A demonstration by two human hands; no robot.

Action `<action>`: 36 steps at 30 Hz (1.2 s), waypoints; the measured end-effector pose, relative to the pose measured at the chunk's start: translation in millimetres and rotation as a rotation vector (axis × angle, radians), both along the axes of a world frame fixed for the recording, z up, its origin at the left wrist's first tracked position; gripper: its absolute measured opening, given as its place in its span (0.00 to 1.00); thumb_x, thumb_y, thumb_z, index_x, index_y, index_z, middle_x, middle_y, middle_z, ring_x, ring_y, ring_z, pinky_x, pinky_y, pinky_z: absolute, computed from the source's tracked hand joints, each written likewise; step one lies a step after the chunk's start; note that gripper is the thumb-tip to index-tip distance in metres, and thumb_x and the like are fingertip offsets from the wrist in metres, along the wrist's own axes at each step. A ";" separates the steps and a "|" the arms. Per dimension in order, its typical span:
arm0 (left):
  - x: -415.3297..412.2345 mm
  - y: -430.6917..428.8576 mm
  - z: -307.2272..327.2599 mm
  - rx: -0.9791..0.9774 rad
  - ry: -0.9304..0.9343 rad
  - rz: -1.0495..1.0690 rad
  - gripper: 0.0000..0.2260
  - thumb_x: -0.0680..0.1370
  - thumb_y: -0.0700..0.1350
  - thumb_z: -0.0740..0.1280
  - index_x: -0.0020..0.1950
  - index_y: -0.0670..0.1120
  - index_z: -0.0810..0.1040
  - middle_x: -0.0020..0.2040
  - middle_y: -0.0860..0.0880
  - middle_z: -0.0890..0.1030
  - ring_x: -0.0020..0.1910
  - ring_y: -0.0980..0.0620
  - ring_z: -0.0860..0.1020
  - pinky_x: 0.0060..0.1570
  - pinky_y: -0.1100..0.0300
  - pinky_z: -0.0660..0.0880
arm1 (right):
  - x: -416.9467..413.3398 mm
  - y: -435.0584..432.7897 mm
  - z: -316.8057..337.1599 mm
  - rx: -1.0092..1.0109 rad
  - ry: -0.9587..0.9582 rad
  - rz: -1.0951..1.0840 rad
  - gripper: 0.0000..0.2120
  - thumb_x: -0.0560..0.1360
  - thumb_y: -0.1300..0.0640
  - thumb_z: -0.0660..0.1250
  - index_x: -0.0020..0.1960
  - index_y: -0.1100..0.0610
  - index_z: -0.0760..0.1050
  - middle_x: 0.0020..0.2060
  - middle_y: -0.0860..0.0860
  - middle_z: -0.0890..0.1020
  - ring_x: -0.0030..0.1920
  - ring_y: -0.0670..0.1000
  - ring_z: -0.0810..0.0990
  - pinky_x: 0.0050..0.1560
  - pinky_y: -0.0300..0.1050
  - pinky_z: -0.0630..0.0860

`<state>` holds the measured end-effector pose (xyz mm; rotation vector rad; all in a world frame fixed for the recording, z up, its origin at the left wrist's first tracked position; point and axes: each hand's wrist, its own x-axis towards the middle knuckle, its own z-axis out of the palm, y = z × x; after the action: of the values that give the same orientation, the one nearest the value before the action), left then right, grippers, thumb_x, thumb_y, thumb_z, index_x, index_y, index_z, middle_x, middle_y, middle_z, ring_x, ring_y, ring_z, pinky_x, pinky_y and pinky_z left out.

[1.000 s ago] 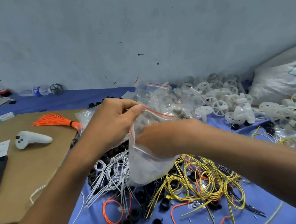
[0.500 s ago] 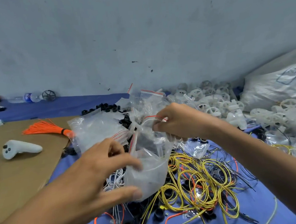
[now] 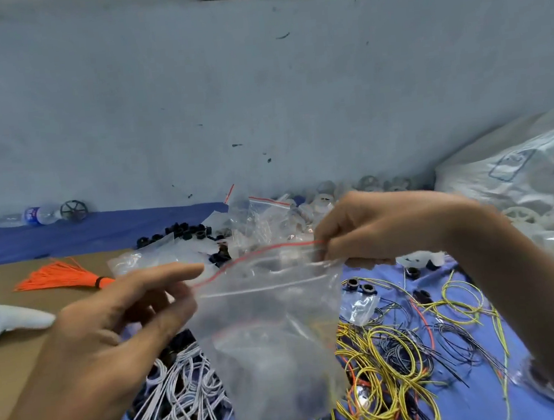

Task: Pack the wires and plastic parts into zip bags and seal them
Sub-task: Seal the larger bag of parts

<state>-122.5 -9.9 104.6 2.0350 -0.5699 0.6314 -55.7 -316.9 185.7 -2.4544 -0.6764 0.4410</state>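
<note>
Our right hand (image 3: 355,232) pinches the bag's (image 3: 274,338) red-zip corner. Our left hand (image 3: 117,320) meets the opposite corner; we cannot tell if it grips. Far left, the bottle (image 3: 32,215) label is unreadable.

The zip bag (image 3: 274,338) was thin, clear, glossy plastic film. A matt blue cloth (image 3: 68,235) and matt brown cardboard (image 3: 10,367) covered the tabletop. The controller (image 3: 7,322) looked like smooth white plastic.
</note>
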 end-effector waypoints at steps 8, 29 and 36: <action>6.9 -36.8 -35.5 -0.203 0.200 -0.076 0.16 0.71 0.44 0.72 0.53 0.64 0.83 0.32 0.45 0.74 0.26 0.60 0.61 0.26 0.66 0.60 | -13.7 44.9 -20.4 -0.017 -0.344 0.114 0.16 0.78 0.39 0.64 0.60 0.46 0.78 0.51 0.39 0.79 0.49 0.38 0.77 0.48 0.35 0.75; -6.7 -44.3 -18.5 0.121 0.142 0.050 0.03 0.76 0.53 0.68 0.45 0.56 0.78 0.40 0.63 0.77 0.33 0.64 0.74 0.33 0.75 0.66 | -39.9 67.8 -44.9 -0.075 -0.595 0.153 0.06 0.78 0.49 0.65 0.48 0.49 0.78 0.43 0.43 0.77 0.44 0.46 0.75 0.47 0.49 0.74; -4.7 -39.5 -18.6 0.211 0.122 0.073 0.05 0.77 0.49 0.71 0.46 0.58 0.77 0.47 0.62 0.77 0.42 0.64 0.75 0.40 0.71 0.70 | -39.0 52.2 -43.3 -0.073 -0.567 0.084 0.05 0.78 0.48 0.66 0.48 0.48 0.78 0.44 0.43 0.78 0.47 0.46 0.77 0.50 0.50 0.74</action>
<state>-127.2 -49.4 86.1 2.2831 -0.5095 0.5021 -94.8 -264.7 142.5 -2.6397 -1.0040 -0.2223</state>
